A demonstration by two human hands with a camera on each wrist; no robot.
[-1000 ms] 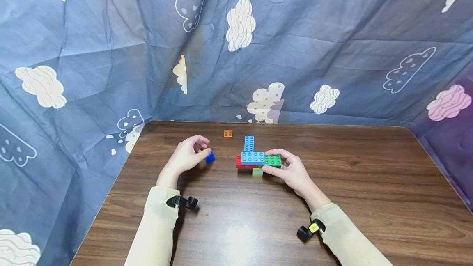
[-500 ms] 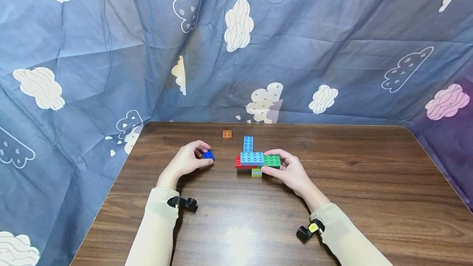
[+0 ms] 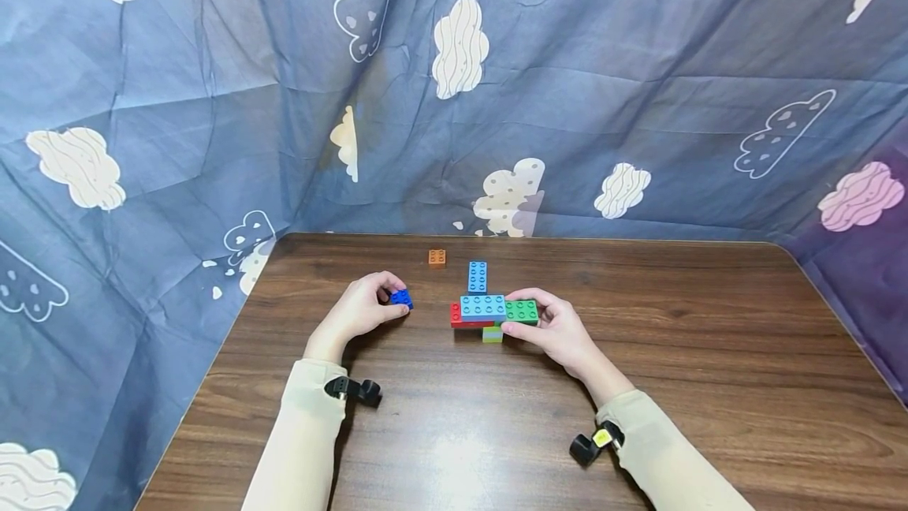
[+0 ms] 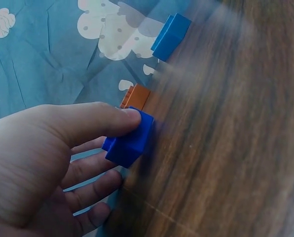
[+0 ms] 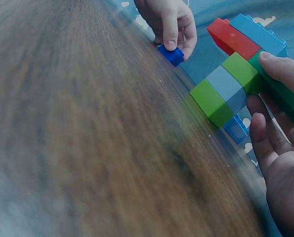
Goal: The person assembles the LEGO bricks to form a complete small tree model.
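Observation:
My left hand (image 3: 359,307) pinches a small dark blue brick (image 3: 402,298) between thumb and fingers; the left wrist view shows the thumb on the blue brick (image 4: 133,140). At the centre, my right hand (image 3: 559,333) grips the green brick (image 3: 522,311) of a built piece. That piece has a light blue brick (image 3: 483,306) on top, a red brick (image 3: 456,314) at its left, and below them a stack of two lime bricks (image 5: 210,104) with a grey brick (image 5: 226,89) between, seen in the right wrist view.
Behind the built piece a separate light blue brick (image 3: 478,277) lies on the wooden table (image 3: 674,322). An orange brick (image 3: 437,258) sits further back to its left, near the table's back edge. A patterned blue cloth hangs behind the table.
The left thumb has shifted from over the dark blue brick to its near side, and more of its studs show. The built piece has moved slightly toward the person with the right hand on it.

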